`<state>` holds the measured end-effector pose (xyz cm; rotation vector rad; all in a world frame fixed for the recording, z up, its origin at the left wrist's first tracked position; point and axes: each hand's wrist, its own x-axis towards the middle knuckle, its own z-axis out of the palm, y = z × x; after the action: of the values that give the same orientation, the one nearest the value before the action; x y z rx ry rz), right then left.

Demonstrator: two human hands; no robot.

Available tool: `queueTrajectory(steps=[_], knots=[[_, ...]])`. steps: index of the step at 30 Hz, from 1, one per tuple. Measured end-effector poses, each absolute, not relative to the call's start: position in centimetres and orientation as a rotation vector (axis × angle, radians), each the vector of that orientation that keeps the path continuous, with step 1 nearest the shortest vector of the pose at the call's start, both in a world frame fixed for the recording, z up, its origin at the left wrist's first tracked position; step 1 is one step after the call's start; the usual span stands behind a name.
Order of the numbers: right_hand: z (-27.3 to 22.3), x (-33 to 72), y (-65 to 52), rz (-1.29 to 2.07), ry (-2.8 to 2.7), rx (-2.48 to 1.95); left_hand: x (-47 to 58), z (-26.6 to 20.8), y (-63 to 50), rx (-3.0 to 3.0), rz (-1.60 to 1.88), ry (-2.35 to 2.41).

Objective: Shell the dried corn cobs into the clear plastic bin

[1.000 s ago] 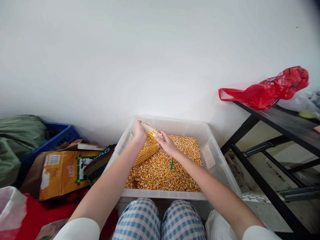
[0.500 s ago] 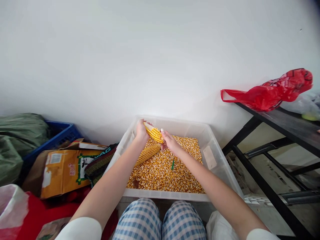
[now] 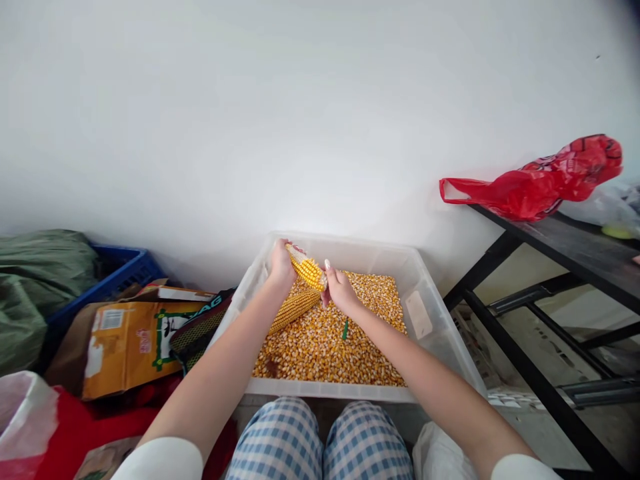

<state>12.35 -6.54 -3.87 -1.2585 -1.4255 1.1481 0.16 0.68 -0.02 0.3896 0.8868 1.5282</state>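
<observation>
My left hand (image 3: 283,264) is closed around the upper left end of a corn cob (image 3: 308,270), which tilts down to the right. Part of its upper side is stripped to the pale core; yellow kernels cover the rest. At the lower right end my right hand (image 3: 341,291) grips the cob, thumb raised at its edge. Beneath them, a second, full corn cob (image 3: 296,310) lies on loose corn kernels (image 3: 330,360), partly behind my left forearm. The kernels fill the bottom of a translucent plastic bin (image 3: 440,327). A small green piece (image 3: 345,329) rests on them.
To the left are a blue crate (image 3: 117,275) with a green sack (image 3: 47,287), an orange cardboard box (image 3: 127,343) and a mesh bag (image 3: 205,327). On the right stands a black-framed table (image 3: 580,247) bearing a red plastic bag (image 3: 540,190). A white wall rises behind the bin.
My right hand has shifted slightly right and down at the cob's end, its thumb now more upright. A reddish bare patch shows more near my left hand.
</observation>
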Motion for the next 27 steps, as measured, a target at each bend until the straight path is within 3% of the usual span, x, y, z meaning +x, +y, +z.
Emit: queueTrajectory(steps=[3,19,27], knots=[[-3.45,12.71,-6.36,1.193,-1.481,-1.242,0.32,-0.04,0.74,0.439,1.536,0.884],[-3.46,12.65,-7.01,0.701,-1.783,-1.346,0.79,-0.89,0.88,0.539,1.472,0.907],[-3.86,12.76,-6.75,1.067,-1.666,-1.267,1.14,-0.66,0.7,0.565,1.445,0.868]])
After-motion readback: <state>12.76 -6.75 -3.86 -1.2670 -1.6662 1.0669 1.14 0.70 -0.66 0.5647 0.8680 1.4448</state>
